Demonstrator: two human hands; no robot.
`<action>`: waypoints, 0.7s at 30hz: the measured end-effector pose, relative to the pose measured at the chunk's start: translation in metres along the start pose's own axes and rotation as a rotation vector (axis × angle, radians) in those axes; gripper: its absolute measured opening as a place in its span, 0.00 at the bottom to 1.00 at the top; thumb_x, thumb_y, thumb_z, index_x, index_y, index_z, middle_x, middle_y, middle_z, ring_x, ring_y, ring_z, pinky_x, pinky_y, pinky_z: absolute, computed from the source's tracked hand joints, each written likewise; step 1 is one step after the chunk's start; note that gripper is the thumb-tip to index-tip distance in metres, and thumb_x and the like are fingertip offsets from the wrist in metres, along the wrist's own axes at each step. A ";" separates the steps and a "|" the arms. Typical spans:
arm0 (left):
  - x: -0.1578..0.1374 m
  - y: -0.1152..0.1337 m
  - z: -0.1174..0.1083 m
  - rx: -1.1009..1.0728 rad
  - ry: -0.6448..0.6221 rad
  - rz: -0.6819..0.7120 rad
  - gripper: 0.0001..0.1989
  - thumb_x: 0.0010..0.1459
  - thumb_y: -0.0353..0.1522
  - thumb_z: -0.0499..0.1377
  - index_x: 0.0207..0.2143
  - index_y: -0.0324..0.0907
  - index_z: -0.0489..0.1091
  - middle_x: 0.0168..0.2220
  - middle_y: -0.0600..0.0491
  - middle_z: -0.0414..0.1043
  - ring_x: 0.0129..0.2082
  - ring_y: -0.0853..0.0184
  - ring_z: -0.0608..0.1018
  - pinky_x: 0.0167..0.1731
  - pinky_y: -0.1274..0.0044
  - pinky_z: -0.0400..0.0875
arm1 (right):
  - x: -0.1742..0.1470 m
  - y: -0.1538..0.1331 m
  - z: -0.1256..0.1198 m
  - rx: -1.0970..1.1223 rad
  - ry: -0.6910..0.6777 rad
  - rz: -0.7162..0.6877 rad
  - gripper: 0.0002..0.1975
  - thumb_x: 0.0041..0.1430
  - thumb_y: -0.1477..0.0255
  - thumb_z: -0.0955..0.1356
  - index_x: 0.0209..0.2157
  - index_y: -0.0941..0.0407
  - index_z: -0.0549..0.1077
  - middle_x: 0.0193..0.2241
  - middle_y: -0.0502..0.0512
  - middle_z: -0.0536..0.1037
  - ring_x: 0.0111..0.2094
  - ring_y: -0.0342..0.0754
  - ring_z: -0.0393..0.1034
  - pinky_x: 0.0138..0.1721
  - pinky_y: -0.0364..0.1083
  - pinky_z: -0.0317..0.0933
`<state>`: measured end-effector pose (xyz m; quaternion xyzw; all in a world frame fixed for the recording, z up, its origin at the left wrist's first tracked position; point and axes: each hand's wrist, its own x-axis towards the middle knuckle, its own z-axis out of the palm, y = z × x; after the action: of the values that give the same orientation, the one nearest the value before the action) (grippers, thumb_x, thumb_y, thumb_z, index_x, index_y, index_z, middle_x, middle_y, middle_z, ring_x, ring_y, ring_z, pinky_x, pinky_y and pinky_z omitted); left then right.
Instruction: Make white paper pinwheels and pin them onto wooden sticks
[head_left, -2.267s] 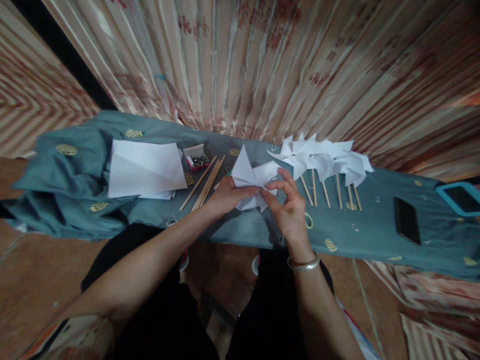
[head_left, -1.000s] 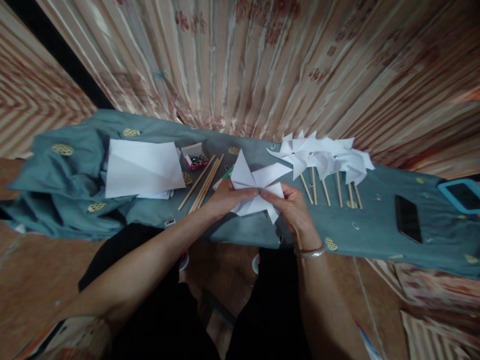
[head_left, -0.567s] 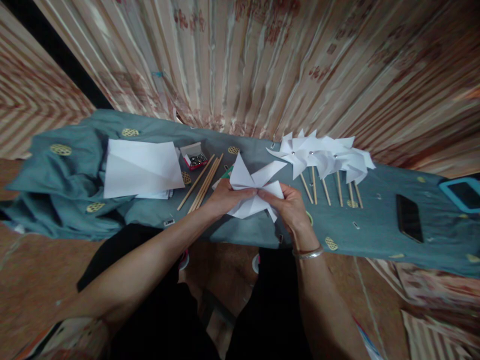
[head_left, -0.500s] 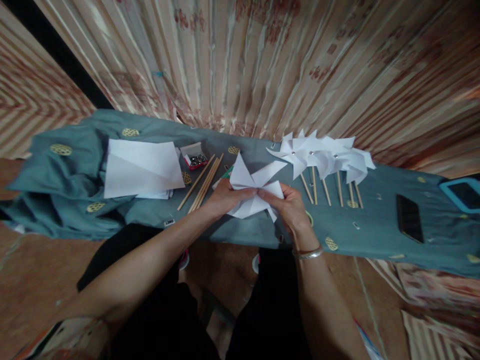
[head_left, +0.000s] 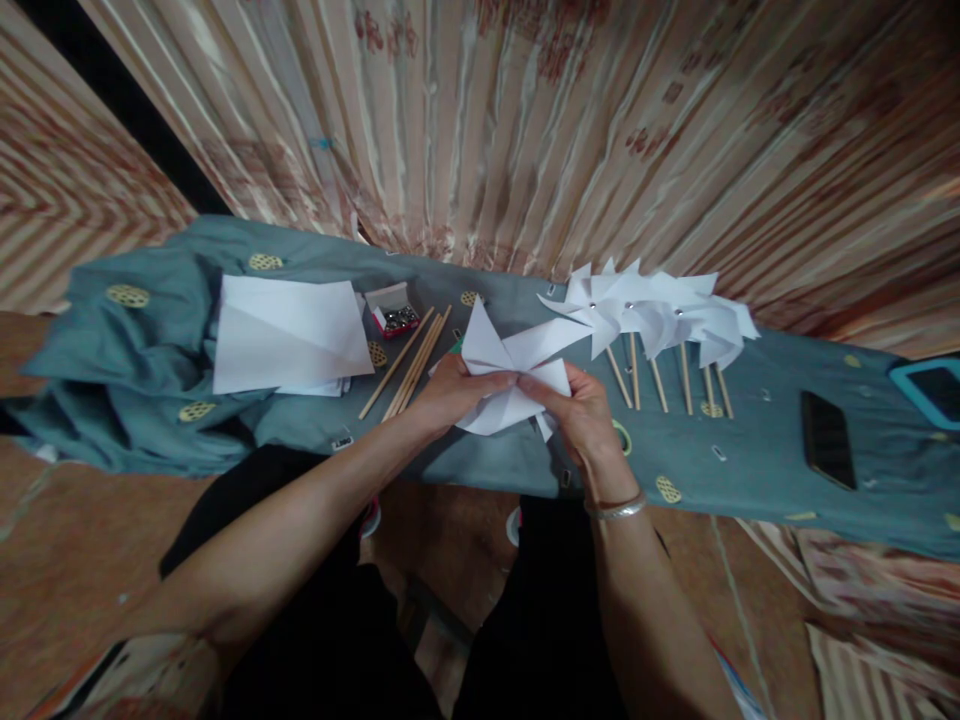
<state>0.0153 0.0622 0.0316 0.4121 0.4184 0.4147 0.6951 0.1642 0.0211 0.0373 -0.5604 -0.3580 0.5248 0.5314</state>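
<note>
A white paper pinwheel (head_left: 486,345) with its points folded inward is held between my two hands above the cloth. My left hand (head_left: 459,392) is closed on its left side, the thumb pressed near the centre. My right hand (head_left: 581,405) grips the right side, and its thumb meets the left one at the middle. The fingers beneath the paper are hidden. Just left of my left hand lie several wooden sticks (head_left: 417,368). Beyond my right hand, several finished paper pinwheels (head_left: 660,310) on sticks lie in an overlapping row.
A stack of white paper (head_left: 289,335) lies on the left of the cloth-covered table (head_left: 480,470). An open box of metal pins (head_left: 395,312) sits beside it. Rightward are a green tape roll (head_left: 621,438), a black phone (head_left: 826,440) and a blue-framed device (head_left: 930,388). A curtain hangs behind.
Both hands keep almost the same hold on the pinwheel. The view has shifted slightly, so the table items appear a little further right.
</note>
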 end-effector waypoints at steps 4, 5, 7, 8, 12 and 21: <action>-0.002 0.001 0.000 0.007 0.002 -0.010 0.13 0.40 0.30 0.68 0.32 0.36 0.77 0.32 0.51 0.79 0.30 0.66 0.78 0.33 0.76 0.72 | 0.000 0.000 0.001 0.004 0.003 -0.011 0.15 0.34 0.64 0.78 0.28 0.52 0.79 0.26 0.48 0.81 0.25 0.46 0.72 0.31 0.48 0.68; -0.002 0.001 0.000 0.008 0.004 -0.010 0.14 0.40 0.30 0.68 0.33 0.36 0.77 0.33 0.50 0.79 0.31 0.66 0.78 0.34 0.76 0.73 | 0.000 0.000 0.001 0.005 -0.001 -0.015 0.15 0.35 0.64 0.78 0.28 0.52 0.79 0.26 0.47 0.81 0.25 0.46 0.72 0.31 0.48 0.68; -0.002 0.001 -0.001 0.015 0.010 -0.006 0.14 0.40 0.30 0.68 0.33 0.36 0.77 0.33 0.50 0.79 0.32 0.65 0.78 0.34 0.75 0.73 | 0.000 0.000 0.001 -0.001 -0.003 -0.021 0.14 0.35 0.64 0.78 0.28 0.53 0.79 0.26 0.47 0.81 0.25 0.46 0.72 0.31 0.48 0.68; -0.002 0.001 -0.001 0.021 0.012 -0.002 0.14 0.40 0.30 0.68 0.33 0.36 0.77 0.33 0.50 0.79 0.32 0.65 0.78 0.34 0.75 0.73 | 0.000 0.000 0.001 -0.005 0.000 -0.023 0.14 0.35 0.64 0.78 0.28 0.53 0.79 0.26 0.47 0.81 0.25 0.46 0.72 0.30 0.48 0.68; -0.002 -0.001 -0.001 0.055 0.028 0.030 0.13 0.40 0.31 0.68 0.31 0.36 0.77 0.31 0.51 0.79 0.30 0.65 0.78 0.31 0.76 0.72 | -0.001 0.000 0.003 0.001 0.008 -0.015 0.15 0.34 0.65 0.78 0.28 0.52 0.79 0.25 0.46 0.81 0.24 0.46 0.71 0.30 0.47 0.67; -0.003 0.000 -0.001 0.063 0.021 0.016 0.13 0.40 0.33 0.69 0.31 0.36 0.77 0.30 0.50 0.79 0.29 0.64 0.78 0.29 0.76 0.72 | 0.000 0.000 0.003 0.025 -0.014 -0.004 0.15 0.34 0.67 0.79 0.30 0.51 0.80 0.26 0.46 0.81 0.25 0.46 0.72 0.31 0.48 0.68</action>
<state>0.0131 0.0600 0.0322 0.4326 0.4353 0.4112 0.6740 0.1612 0.0214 0.0373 -0.5493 -0.3562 0.5323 0.5368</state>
